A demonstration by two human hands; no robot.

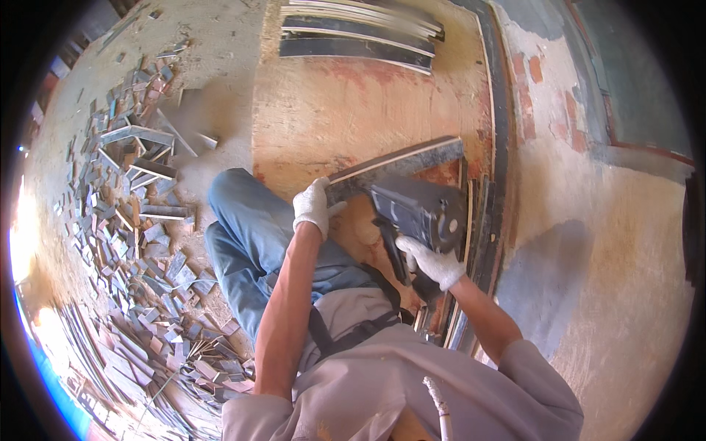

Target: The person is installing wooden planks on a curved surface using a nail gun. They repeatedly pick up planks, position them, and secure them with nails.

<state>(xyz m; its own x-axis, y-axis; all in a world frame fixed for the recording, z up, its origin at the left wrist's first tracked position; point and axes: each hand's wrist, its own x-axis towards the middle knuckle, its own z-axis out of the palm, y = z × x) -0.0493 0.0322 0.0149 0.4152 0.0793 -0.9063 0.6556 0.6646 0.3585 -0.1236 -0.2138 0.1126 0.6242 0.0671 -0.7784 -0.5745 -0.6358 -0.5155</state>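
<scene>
My left hand (312, 206), in a white work glove, is closed on the left end of a dark-faced wooden strip (397, 158). That strip slants up to the right across the board. In front of my body my right hand (434, 262), gloved too, wraps round the handle of a bulky black power tool (415, 209). The tool's body lies along the near side of the strip and hides part of it. Whether the two touch, and the tool's exact kind, I cannot tell.
A large reddish-stained plywood board (360, 95) lies beneath the work, with dark strips (357, 45) stacked at its far end. More long strips (478, 220) line its right side, next to a worn wall (559, 110). Scattered wood offcuts (154, 228) cover the floor at left.
</scene>
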